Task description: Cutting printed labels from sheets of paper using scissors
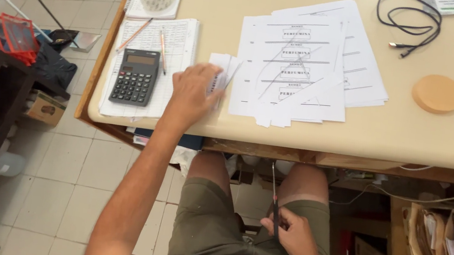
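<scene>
Two hands work: left hand (195,89) pinches small paper slips (220,72); right hand (295,235) grips closed scissors (274,198).

Left hand (195,93) reaches forward, fingers curled (arm extended); right hand (295,235) closed in lap.

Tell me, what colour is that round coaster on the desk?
The round coaster is light tan, like cork, seen in the head view.
</scene>
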